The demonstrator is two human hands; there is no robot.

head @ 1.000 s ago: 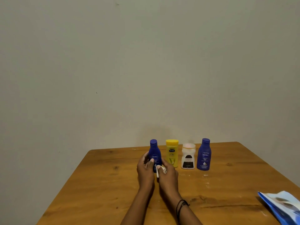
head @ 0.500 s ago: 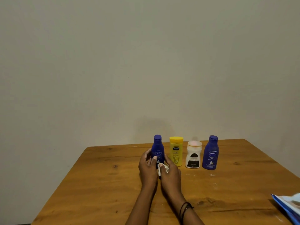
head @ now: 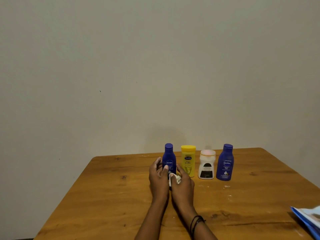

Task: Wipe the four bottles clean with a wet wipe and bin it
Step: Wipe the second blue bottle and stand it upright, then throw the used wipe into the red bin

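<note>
Four bottles stand in a row near the far edge of the wooden table (head: pixel 107 196). From the left: a blue Nivea bottle (head: pixel 169 157), a yellow bottle (head: pixel 188 160), a white bottle with a dark label (head: pixel 207 164), and a second blue Nivea bottle (head: pixel 225 162). My left hand (head: pixel 158 177) grips the lower part of the leftmost blue bottle. My right hand (head: pixel 182 185) presses a crumpled white wet wipe (head: pixel 176 178) against that bottle's base. The bottle's bottom is hidden behind my hands.
A blue and white wipe packet (head: pixel 308 220) lies at the table's near right edge, partly cut off. Small white specks (head: pixel 226 187) mark the wood in front of the right blue bottle. A plain wall rises behind the table. No bin is in view.
The view has shifted slightly, so the bottles sit further right in frame. My hands stay on the leftmost blue bottle, with the wipe a little lower against it.
</note>
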